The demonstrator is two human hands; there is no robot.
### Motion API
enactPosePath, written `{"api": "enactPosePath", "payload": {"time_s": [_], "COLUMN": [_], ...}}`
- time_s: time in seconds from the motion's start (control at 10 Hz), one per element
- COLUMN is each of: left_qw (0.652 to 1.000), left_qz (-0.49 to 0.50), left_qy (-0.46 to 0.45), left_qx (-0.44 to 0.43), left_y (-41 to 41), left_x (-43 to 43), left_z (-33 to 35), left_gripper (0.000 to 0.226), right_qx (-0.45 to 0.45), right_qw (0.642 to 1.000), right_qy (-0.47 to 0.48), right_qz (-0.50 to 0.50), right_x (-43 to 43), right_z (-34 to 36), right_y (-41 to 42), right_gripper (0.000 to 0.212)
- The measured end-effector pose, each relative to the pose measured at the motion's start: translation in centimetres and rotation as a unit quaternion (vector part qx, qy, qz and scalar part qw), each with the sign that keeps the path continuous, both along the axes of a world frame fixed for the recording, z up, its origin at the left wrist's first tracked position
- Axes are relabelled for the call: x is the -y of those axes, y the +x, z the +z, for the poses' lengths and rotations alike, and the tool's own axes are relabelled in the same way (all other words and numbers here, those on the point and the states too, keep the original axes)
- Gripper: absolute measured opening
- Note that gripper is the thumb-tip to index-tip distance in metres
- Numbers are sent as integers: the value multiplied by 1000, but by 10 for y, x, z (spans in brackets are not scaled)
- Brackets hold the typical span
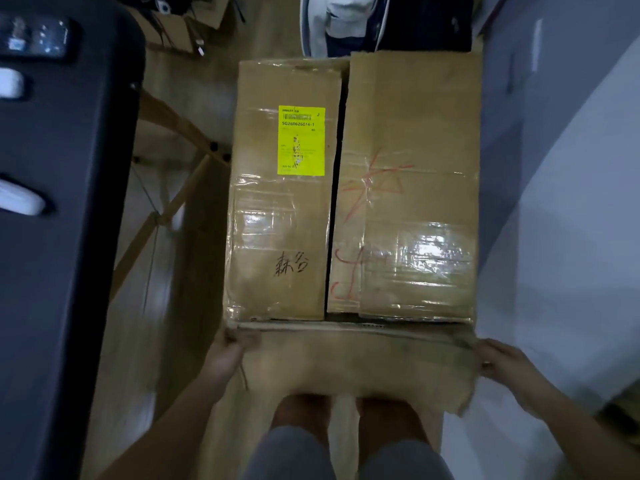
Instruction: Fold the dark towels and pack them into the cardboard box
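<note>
The cardboard box (408,116) is brown, dull and a bit rough, with a torn, fuzzy edge at 5 o'clock. Shiny clear tape (429,251) is stuck on its flaps. The yellow label (301,140) is smooth paper. At 9 o'clock the dark table (59,271) looks matt. My shorts (291,459) are soft grey cloth.

The floor (162,306) is shiny and light brown, and the light in the room is dim. At 9 o'clock there is a big dark tabletop (69,289) with two small white things (20,200) on it, and slanted wooden legs (180,199) show just beside it. At 12 o'clock is a white and dark jacket (346,22), at 11 o'clock are brown cardboard pieces (173,29), and at 3 o'clock is a pale grey surface (571,202).
</note>
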State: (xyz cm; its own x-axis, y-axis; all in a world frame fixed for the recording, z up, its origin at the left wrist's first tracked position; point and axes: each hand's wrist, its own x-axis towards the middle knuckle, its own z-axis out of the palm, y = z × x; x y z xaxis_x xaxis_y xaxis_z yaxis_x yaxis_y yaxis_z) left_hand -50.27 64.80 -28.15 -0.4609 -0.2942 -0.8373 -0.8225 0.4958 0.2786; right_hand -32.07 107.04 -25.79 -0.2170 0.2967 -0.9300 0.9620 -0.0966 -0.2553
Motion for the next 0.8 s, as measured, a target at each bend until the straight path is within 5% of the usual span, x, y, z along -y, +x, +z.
{"api": "enactPosePath", "payload": {"time_s": [0.1, 0.2, 0.3, 0.4, 0.5, 0.6, 0.7, 0.8], "left_qw": [998, 993, 975, 905, 968, 854, 821, 869], "left_qz": [-34, -73, 92, 244, -64, -518, -568, -478], "left_qy": [44, 40, 201, 341, 202, 44, -33, 41], "left_qx": [35, 80, 39, -68, -136, -16, -49, -122], "left_y": [-13, -36, -65, -76, -58, -28, -29, -32], "left_x": [10, 23, 40, 37, 15, 1, -4, -14], "left_z": [25, 69, 99, 97, 68, 20, 22, 57], "left_gripper": [39, 38, 45, 51, 69, 80, 66, 71], "right_qx": [-19, -46, -123, -271, -194, -109, -76, -107], "right_qw": [1000, 997, 946, 849, 979, 935, 921, 923], "right_qy": [-19, -28, -69, -130, 20, 76, 102, 175], "right_qz": [5, -48, -292, -434, -54, 328, 368, 326], "right_x": [-4, -1, -11, -11, 18, 54, 75, 83], "right_z": [19, 38, 49, 48, 40, 6, 10, 23], "right_y": [-7, -12, -19, -38, -64, -64, -74, -83], "right_gripper": [83, 50, 69, 37, 63, 140, 101, 63]}}
